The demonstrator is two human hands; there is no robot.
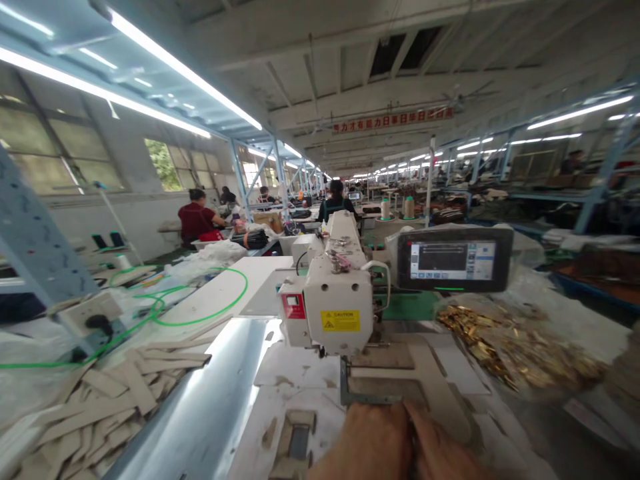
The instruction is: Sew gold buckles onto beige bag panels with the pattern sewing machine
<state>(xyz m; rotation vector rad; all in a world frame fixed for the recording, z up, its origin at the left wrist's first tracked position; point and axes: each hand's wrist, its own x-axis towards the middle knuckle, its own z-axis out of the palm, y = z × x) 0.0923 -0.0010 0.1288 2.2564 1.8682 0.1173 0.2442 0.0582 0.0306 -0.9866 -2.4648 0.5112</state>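
My left hand (373,433) is curled, knuckles up, at the front edge of a metal clamp frame (373,400). Pressed close on its right is my right hand (435,440), its fingers pointing at the same edge. Both look closed, but the fingertips and whatever they hold are hidden; a narrow dark gap shows between them. Just beyond stands a white sewing machine head (340,293) with a yellow caution label. Beige plates (383,387) lie under the clamp. Left of my hands is a beige piece with a rectangular opening (295,440).
Many beige strips (120,393) are heaped at left beside a shiny metal plate (195,400). A control screen (453,260) stands at right, above a bag of gold-coloured metal pieces (520,347). A green cord (200,320) loops across the left side. Other people sit farther back.
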